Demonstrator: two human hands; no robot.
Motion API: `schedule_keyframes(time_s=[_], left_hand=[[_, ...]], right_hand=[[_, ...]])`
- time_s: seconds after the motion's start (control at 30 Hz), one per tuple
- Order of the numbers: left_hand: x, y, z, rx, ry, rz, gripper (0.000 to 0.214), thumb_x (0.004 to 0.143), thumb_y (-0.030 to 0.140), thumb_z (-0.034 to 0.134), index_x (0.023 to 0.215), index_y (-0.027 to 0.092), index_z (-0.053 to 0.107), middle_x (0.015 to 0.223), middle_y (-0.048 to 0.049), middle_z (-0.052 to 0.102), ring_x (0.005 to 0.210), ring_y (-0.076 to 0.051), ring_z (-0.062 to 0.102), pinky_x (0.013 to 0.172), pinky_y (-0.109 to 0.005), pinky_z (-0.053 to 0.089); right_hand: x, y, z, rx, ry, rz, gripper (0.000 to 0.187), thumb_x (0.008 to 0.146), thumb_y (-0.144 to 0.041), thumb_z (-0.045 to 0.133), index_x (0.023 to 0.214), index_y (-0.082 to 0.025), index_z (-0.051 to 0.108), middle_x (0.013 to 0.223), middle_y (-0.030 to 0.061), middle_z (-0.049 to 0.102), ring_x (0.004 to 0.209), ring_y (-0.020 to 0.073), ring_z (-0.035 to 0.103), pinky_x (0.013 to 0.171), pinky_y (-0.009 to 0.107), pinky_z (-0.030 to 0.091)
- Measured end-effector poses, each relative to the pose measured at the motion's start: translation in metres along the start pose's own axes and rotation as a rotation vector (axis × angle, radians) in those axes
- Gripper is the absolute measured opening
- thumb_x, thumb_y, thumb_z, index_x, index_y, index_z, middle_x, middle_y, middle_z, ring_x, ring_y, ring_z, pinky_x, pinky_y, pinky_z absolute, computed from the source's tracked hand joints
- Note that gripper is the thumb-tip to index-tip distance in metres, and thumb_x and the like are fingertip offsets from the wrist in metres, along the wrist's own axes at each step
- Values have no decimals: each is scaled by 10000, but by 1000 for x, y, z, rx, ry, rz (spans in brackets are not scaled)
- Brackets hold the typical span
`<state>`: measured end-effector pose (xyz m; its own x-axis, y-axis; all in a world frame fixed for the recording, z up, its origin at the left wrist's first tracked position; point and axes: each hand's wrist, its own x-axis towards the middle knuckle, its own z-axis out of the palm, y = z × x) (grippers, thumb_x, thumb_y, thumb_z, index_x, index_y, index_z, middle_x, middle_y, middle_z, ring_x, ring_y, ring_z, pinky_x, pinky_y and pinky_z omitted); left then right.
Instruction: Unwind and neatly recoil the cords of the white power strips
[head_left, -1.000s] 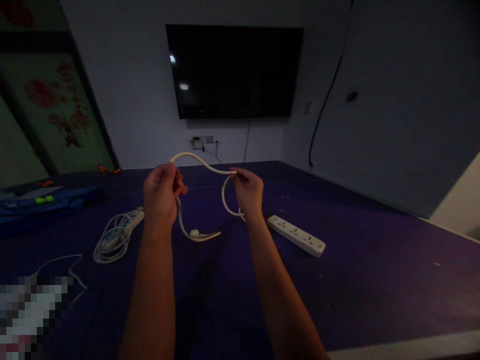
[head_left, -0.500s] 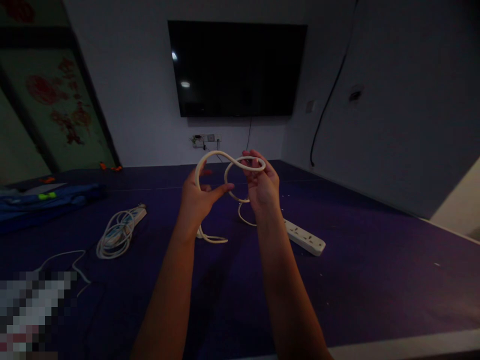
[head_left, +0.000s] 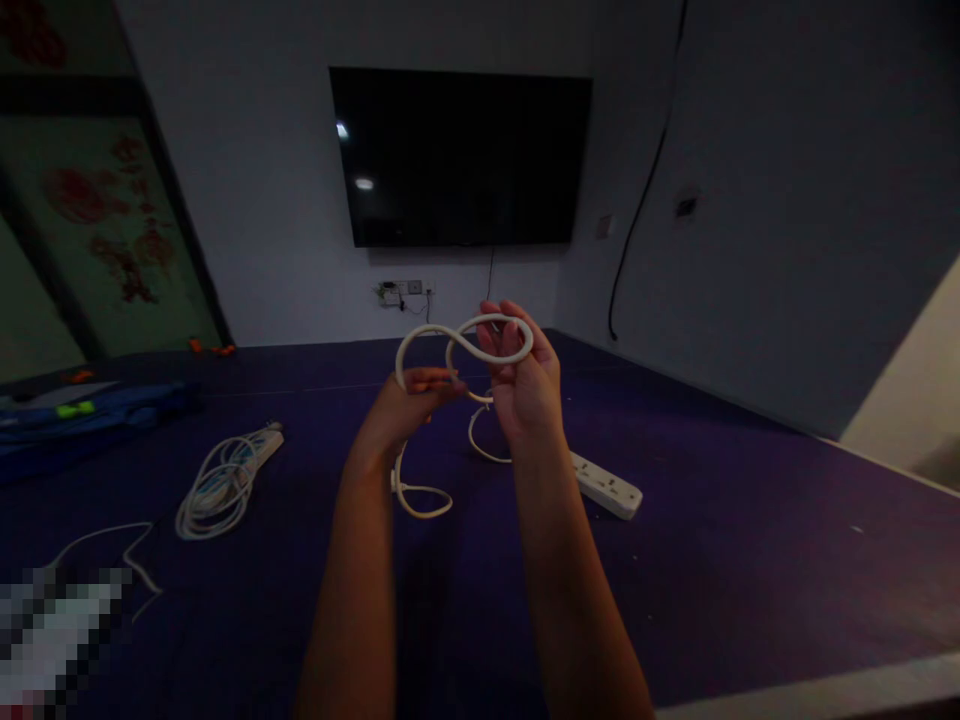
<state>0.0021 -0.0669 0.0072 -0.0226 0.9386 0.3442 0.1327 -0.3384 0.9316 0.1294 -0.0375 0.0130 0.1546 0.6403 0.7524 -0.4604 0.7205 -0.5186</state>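
View: head camera, looking forward over a purple surface [head_left: 720, 560].
White cable [head_left: 425, 329]: held up between the two hands near the middle, bent into two joined loops, the right one crossing the palm.
Left hand [head_left: 405, 405]: narrow, fingers and thumb drawn together on the white cable, pointing toward the right loop.
Right hand [head_left: 529, 385]: palm turned up, fingers curled loosely round the loop, holding the white cable.
Cable's lower lengths: one bend hung below the left hand; another curved down left of the right wrist.
Power strip [head_left: 609, 490]: on the purple surface, right of the right forearm, which hid its left end.
Coiled cord [head_left: 217, 490]: left of the left forearm, bundled over a second strip [head_left: 268, 447].
Thin cord [head_left: 135, 562]: nearer and farther left, in a loose curve.
Blue cloth [head_left: 154, 410]: far left, with a bright green patch [head_left: 75, 409] on it.
Orange items [head_left: 223, 351]: at the far left edge.
Television [head_left: 461, 155]: on the far wall, above a row of sockets [head_left: 415, 287].
Black cable [head_left: 646, 200]: hanging down the right wall.
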Motion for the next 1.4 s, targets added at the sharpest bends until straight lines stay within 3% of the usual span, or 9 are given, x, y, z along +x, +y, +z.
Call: schedule_keyframes(time_s=[0.17,0.3,0.37,0.6,0.83,0.93,1.1,1.2,1.4], left_hand=[[-1,-1,-3,-9,-133,58,447,583,396,748,982,202,691,849,-44,680,679,-121,536,518,-213,315],[1,-3,1,-47,-211,96,330,633,455,704,777,158,718,480,27,506,449,-63,370,452,-213,245],[4,-5,3,-81,-154,116,343,642,481,692,678,140,695,408,46,422,403,-49,312,429,-214,212],[18,-10,3,-397,222,221,356,706,480,643,611,148,559,534,-25,608,399,-57,410,430,-203,313],[29,-13,-13,-636,491,369,360,761,491,593,634,177,471,574,14,594,425,-51,447,490,-206,386],[30,-14,-20,-662,519,416,340,755,477,609,657,181,473,603,20,596,461,-51,484,539,-207,419],[28,-13,-24,-658,497,468,296,752,443,622,699,186,486,662,16,610,515,-57,521,614,-224,458],[27,-11,-20,-643,470,475,281,740,422,639,717,186,489,690,11,616,538,-62,535,641,-233,471],[28,-12,-9,-635,407,511,240,759,398,623,760,194,497,754,-5,625,606,-76,582,716,-256,489]], right_hand=[[-4,-6,5,41,-38,-12,344,821,-436,564,1116,-265,610,1174,36,618,1184,214,517,952,373,480],[-4,-8,6,63,-46,-23,328,831,-418,555,1126,-283,606,1198,26,609,1197,205,505,953,356,474],[-2,-8,4,54,-42,-34,334,831,-398,556,1148,-300,594,1228,19,592,1205,200,497,950,355,474],[3,2,-17,-162,-140,124,490,711,-272,689,1189,-279,581,1209,44,609,1122,191,557,935,372,471],[5,27,-39,-617,-223,339,293,616,-294,758,860,-140,709,815,82,709,712,159,638,680,313,516],[4,25,-44,-774,-430,347,245,598,-304,767,776,-143,718,726,59,697,669,150,624,631,276,489],[-7,34,-39,-874,-960,675,493,528,-242,800,1006,-179,699,887,55,712,629,138,622,487,209,439],[-11,54,-27,-1031,-980,672,558,541,-205,789,1085,-166,671,933,86,708,627,156,626,461,209,421],[-15,85,-18,-1333,-972,457,217,612,-114,705,813,-185,748,830,80,719,769,194,642,565,216,412]])
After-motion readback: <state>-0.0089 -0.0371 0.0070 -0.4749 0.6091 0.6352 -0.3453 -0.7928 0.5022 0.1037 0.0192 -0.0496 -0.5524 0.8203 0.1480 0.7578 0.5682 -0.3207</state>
